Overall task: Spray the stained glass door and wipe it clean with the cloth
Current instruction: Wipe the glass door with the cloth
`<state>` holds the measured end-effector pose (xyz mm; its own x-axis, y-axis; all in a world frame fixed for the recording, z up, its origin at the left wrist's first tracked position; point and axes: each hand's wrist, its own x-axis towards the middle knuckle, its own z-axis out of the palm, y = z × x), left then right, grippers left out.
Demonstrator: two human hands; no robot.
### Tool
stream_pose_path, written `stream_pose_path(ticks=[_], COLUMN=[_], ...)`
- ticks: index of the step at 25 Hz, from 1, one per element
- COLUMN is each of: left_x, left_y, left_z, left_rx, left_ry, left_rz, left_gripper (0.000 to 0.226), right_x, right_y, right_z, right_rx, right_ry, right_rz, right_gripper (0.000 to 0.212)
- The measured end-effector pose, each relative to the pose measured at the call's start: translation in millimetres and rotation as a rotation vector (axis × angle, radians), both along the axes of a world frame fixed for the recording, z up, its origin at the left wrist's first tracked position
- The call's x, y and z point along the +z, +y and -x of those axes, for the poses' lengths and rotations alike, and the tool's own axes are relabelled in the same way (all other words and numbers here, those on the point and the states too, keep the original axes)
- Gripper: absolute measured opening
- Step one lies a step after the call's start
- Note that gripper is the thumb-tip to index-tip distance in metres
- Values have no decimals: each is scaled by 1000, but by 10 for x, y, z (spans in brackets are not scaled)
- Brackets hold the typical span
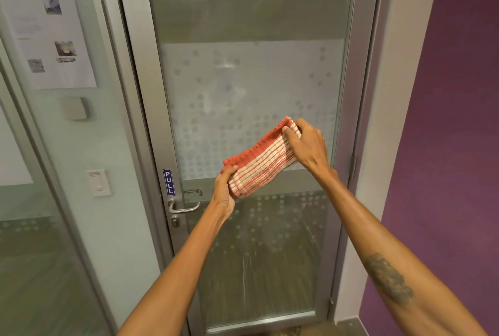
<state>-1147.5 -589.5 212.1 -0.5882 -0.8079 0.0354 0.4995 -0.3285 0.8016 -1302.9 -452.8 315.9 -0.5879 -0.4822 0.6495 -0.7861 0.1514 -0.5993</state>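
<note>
Head view shows left hand (pixel 225 187) and right hand (pixel 306 143) each with a tight grip on the folded cloth (pixel 263 161), held before the glass door (pixel 251 87), so press it flat on the wet drips at 6 o'clock and rub firmly.

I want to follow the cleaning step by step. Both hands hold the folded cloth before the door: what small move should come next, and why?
Probably press the cloth flat onto the glass door and begin wiping. The left hand and right hand hold it folded, and drip streaks show on the lower pane.
</note>
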Motion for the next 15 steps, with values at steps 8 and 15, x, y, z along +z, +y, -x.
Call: stream_pose_path(ticks=[8, 15], left_x=[199, 255], left_y=[-50, -11], left_z=[-21, -162], left_rx=[585, 554], left_ry=[-471, -585], left_rz=[576, 648], left_gripper=[34, 36], right_x=[-448, -575], right_y=[-33, 9], right_z=[30, -56], right_rx=[-79, -82], right_ry=[-59, -80], right_rz=[217, 224], right_gripper=[41, 41])
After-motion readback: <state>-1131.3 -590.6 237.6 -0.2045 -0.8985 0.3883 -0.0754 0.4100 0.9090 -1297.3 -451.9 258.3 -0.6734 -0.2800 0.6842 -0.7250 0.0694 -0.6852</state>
